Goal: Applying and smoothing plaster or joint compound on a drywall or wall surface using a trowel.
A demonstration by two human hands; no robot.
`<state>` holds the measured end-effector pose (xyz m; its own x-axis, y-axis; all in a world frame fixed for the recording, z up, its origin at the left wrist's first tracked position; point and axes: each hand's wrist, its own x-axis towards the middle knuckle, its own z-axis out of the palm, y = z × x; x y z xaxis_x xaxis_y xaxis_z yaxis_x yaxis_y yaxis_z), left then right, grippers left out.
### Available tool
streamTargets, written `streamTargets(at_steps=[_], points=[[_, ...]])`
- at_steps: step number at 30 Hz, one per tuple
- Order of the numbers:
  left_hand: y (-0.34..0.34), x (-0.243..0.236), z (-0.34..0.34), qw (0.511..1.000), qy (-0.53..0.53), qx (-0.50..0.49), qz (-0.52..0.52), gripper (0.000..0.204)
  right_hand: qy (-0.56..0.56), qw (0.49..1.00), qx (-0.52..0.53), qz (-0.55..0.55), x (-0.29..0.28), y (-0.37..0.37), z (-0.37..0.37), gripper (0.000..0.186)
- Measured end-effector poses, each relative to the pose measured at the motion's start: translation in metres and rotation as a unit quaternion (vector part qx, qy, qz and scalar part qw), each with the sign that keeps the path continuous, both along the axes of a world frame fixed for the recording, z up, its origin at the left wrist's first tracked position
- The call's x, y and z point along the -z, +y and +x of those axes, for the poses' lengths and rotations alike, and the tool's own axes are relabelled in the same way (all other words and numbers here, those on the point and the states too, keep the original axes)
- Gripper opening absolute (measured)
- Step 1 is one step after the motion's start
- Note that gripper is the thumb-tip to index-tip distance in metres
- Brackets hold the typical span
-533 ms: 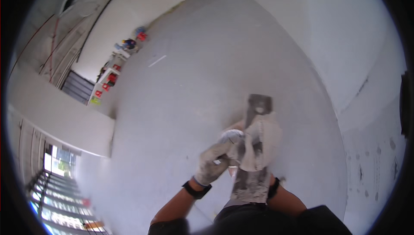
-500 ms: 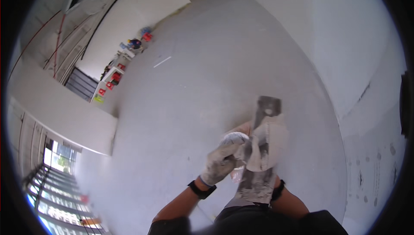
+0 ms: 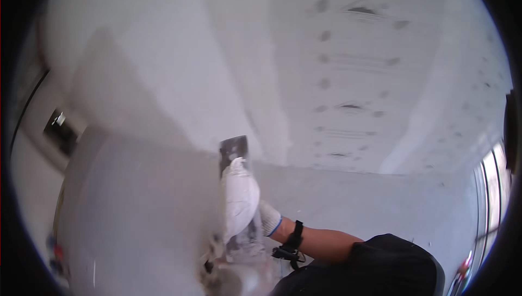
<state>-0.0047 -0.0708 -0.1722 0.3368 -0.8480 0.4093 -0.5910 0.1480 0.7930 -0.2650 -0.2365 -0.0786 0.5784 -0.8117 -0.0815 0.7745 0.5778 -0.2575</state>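
A long flat plastering trowel (image 3: 234, 146) points away from me near the lower middle, its metal blade smeared grey. A thick heap of white plaster (image 3: 241, 195) lies on top of the blade. My right hand (image 3: 270, 218), in a white knit glove with a blue cuff, holds the trowel from beneath; the blade and plaster hide its fingers. Beside the trowel's near end is a smeared pale shape that looks like my gloved left hand (image 3: 213, 252). Motion blur hides its fingers and whatever they may hold.
Ahead stands a pale board wall (image 3: 353, 78) with grey filler spots and lighter vertical bands. It meets the smooth grey floor (image 3: 130, 203). A dark opening (image 3: 61, 132) shows at the far left, bright windows (image 3: 492, 187) at the right. Small red items sit by the left rim.
My view has swung right, from the open floor to the wall. The plaster-loaded trowel now sits further left in the picture. My left hand, clear before beside the trowel, is now low and blurred.
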Motion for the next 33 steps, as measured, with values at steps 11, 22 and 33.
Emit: streamTargets(at_steps=[11, 22, 33], points=[[-0.145, 0.093, 0.208, 0.922, -0.376, 0.076, -0.056, 0.048, 0.019, 0.913, 0.399, -0.085, -0.058, -0.062, -0.070, 0.043], [-0.381, 0.002, -0.029, 0.967, -0.158, 0.200, 0.001, 0.042, 0.177, 0.529, 0.757, -0.340, -0.301, -0.060, -0.625, 0.047], [-0.441, -0.013, -0.152, 0.942, 0.116, 0.256, 0.181, 0.038, 0.545, 0.284, 0.769, -0.174, -0.480, -0.046, -0.795, 0.030]])
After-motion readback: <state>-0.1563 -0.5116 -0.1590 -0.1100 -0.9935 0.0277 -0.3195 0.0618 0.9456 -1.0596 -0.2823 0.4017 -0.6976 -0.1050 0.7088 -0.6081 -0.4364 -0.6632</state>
